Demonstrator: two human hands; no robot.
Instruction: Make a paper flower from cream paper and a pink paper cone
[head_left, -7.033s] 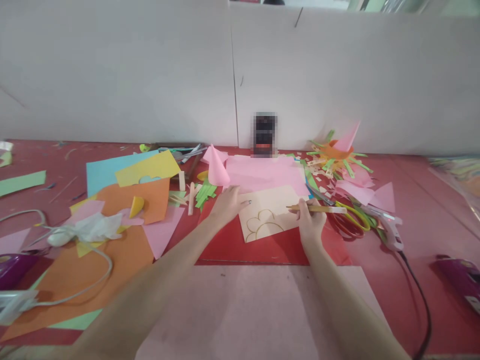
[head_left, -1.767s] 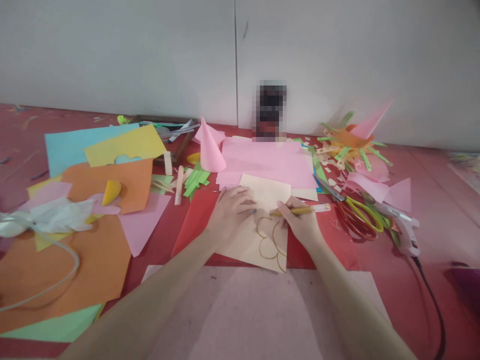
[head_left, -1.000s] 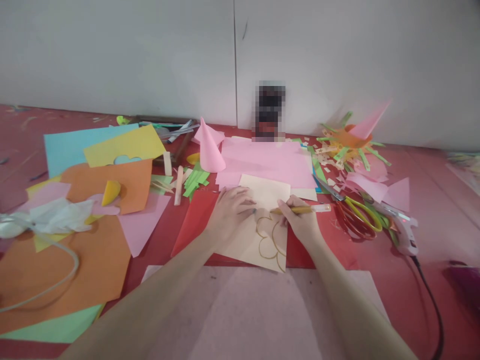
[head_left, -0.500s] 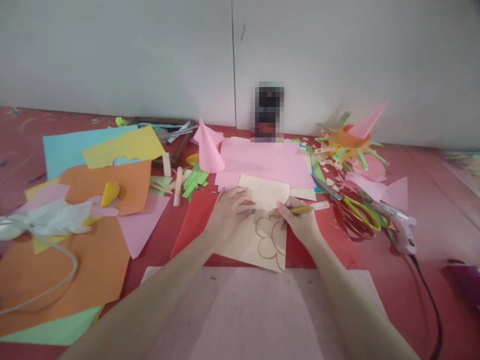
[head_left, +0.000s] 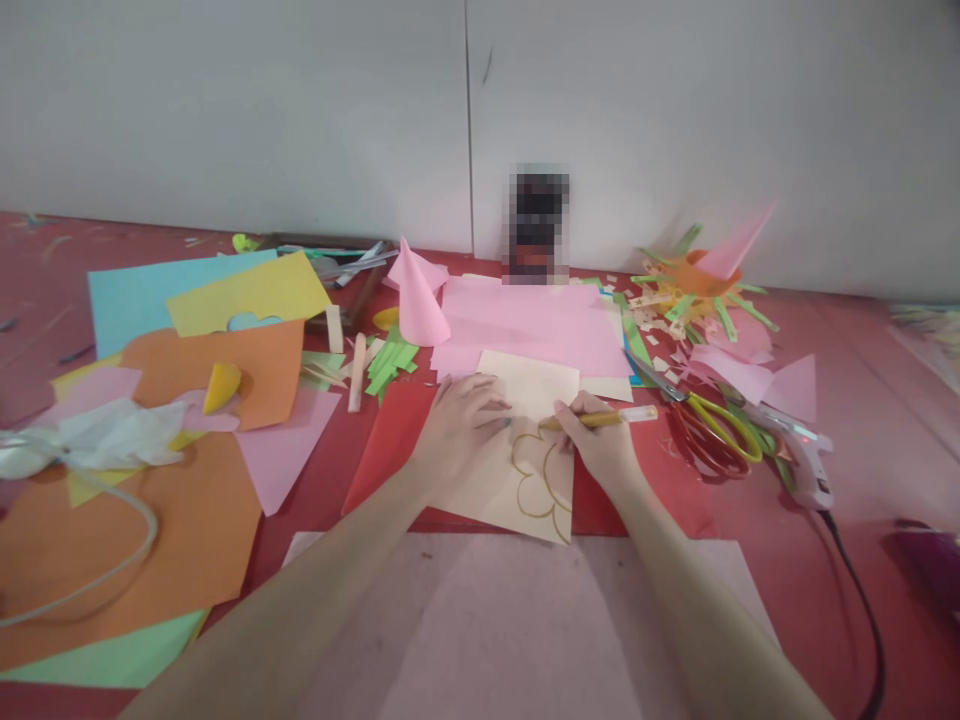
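A red tabletop (head_left: 862,400) runs back to an upright pale-grey wall panel (head_left: 675,120). Beyond a flat dusty-pink sheet (head_left: 465,620) at the tabletop's near edge lies a rectangular cream paper (head_left: 499,490); the left hand (head_left: 461,425) rests there, fingers slightly spread, while the right hand (head_left: 600,445) pinches a slim gold pen (head_left: 600,419).

Cream sheet (head_left: 540,385) smooth, matt paper; pen (head_left: 600,419) plastic-looking; scissors (head_left: 677,394) metal-bladed, plastic-handled; pink cone (head_left: 422,310) matt paper
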